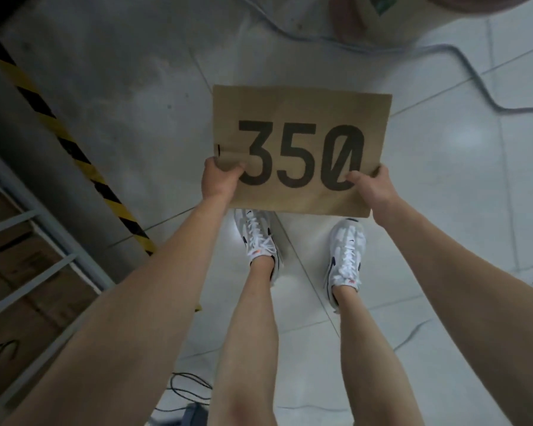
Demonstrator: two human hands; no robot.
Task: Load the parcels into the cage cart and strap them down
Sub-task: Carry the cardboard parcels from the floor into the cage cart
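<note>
A flat brown cardboard parcel [302, 118] printed with a large black "350" hangs in front of me above the floor. My left hand [217, 181] grips its near left edge, thumb on top. My right hand [371, 187] grips its near right edge, thumb pressed on the printed face. Both arms reach straight down and forward. At the left edge stands the cage cart [40, 241], its pale metal bars framing brown cardboard boxes [28, 265] inside.
A grey pillar with yellow-black hazard tape [62, 136] rises beside the cart. My two white sneakers [259, 238] stand on pale floor tiles below the parcel. Grey cables [468, 66] trail across the floor at the upper right, black cable [188, 388] near the bottom.
</note>
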